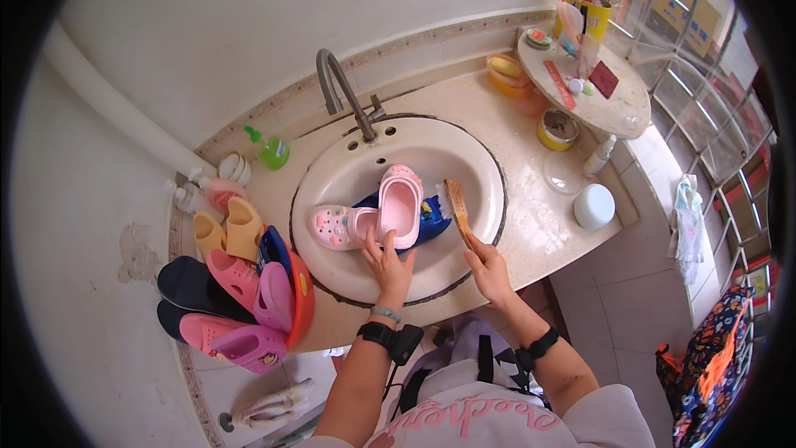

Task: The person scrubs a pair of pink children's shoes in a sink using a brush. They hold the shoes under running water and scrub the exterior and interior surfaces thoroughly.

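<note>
In the white oval sink (332, 270) lie two pink clogs: one upper pink clog (400, 203) with its opening facing up, and another pink clog (336, 226) lying sideways to its left. Dark blue footwear (431, 224) shows partly beneath them. My left hand (388, 265) grips the heel end of the upper clog, its fingers reaching over the rim. A wooden scrub brush (457, 203) is held by its handle in my right hand (489, 270), bristles turned left toward the shoes.
A red basin (302, 303) heaped with clogs and slippers stands at the left. Behind the sink rises a grey faucet (348, 99), with a green soap bottle (269, 149) nearby. A light blue round container (594, 206) and a round board (613, 116) with small items occupy the right.
</note>
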Demonstrator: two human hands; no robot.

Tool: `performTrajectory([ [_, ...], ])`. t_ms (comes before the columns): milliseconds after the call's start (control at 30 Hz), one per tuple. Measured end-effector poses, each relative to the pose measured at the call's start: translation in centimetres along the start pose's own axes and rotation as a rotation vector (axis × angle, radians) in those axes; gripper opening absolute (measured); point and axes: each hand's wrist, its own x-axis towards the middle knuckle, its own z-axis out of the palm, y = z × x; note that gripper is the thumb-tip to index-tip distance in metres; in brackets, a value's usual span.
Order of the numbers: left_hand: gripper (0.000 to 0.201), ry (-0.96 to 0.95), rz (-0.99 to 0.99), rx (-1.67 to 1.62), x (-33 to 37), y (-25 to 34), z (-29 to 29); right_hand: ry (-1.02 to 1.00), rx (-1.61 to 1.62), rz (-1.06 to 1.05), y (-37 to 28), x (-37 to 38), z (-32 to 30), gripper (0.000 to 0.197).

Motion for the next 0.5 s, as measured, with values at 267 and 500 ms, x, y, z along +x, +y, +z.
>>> performTrajectory([
  [267, 0.032, 0.018, 0.093, -0.114, -0.5, -2.8, 1.6, 0.086, 0.102, -0.145, 2.0, 0.3, 0.3, 0.040],
  [500, 0.034, -0.047, 0.014, -0.042, -0.3, -2.1, 1.2, 0.059, -0.012, -0.157, 0.4, 1.1, 0.2, 0.040],
])
